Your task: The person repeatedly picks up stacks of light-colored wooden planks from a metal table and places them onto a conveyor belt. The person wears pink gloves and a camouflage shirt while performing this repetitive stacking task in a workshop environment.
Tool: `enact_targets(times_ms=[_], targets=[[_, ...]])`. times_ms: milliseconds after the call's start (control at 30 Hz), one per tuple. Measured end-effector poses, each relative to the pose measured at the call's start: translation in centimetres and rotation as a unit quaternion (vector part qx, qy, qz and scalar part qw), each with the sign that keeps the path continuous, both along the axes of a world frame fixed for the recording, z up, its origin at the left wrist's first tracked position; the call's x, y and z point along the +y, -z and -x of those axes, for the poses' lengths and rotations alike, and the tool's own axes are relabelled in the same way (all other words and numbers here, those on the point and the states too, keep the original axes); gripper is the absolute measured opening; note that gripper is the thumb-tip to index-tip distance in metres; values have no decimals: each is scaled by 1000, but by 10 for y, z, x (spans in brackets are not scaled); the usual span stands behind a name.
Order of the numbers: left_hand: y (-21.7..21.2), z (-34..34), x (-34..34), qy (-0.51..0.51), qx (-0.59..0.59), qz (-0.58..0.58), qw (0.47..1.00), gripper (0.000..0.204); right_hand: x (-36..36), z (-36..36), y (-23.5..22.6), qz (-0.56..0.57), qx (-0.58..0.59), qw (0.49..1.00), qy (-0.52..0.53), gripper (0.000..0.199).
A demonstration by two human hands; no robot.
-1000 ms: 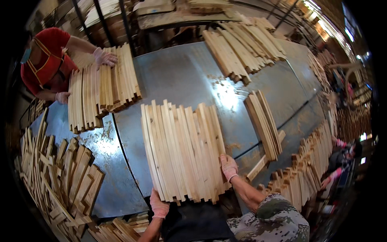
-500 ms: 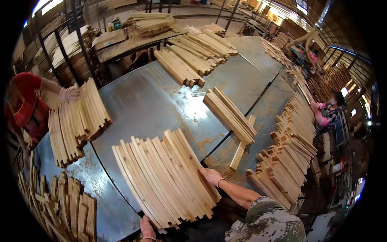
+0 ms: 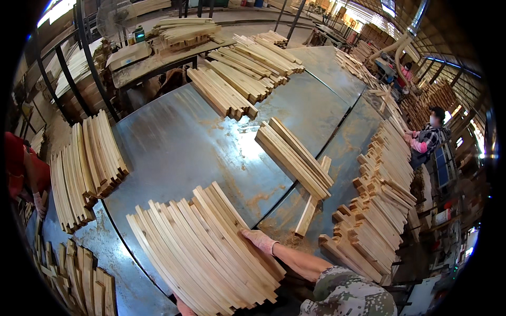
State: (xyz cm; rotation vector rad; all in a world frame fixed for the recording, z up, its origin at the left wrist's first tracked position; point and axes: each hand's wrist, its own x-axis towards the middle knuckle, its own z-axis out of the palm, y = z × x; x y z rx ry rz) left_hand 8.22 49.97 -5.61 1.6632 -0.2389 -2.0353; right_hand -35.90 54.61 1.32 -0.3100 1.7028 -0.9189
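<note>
A broad row of pale wooden strips (image 3: pixel 197 247) lies side by side on the metal table (image 3: pixel 174 137), close in front of me. My right hand (image 3: pixel 259 242), in a pinkish glove, grips the right edge of this row, its fingers against the outer strips. At the row's near left end, only a small part of my gloved left hand (image 3: pixel 183 307) shows. Its fingers are hidden by the wood and the picture's lower rim. Beyond my right hand, a few thicker strips (image 3: pixel 292 158) rest across a single crosswise strip (image 3: pixel 308 215).
Rows of strips stand at left (image 3: pixel 87 168) and at the far side (image 3: pixel 242 79). A long uneven pile (image 3: pixel 377 205) lines the right. Loose strips (image 3: pixel 79 276) fill the lower left. A person in red (image 3: pixel 23 168) is at left; another in a plaid sleeve (image 3: pixel 429 138) at right.
My view has shifted. The row and both my hands appear lower and further left, with my left hand now mostly out of sight. The person in red has taken a hand off the left row.
</note>
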Motion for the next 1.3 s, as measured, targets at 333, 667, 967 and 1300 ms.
enact_targets(times_ms=[333,667,967,1300], targets=[[1,36,-6,-32,46,-13,998,80,5,44,13,-37,-144,981,-125,63],[3,-2,36,-88,126,49,987,83,22,35,18,-44,-121,990,-50,24],[-90,-10,54,-146,104,39,983,48,8,2,-53,56,-147,987,-42,36],[-238,-79,163,-298,83,241,920,66,-68,-65,-123,154,-175,932,-278,45]])
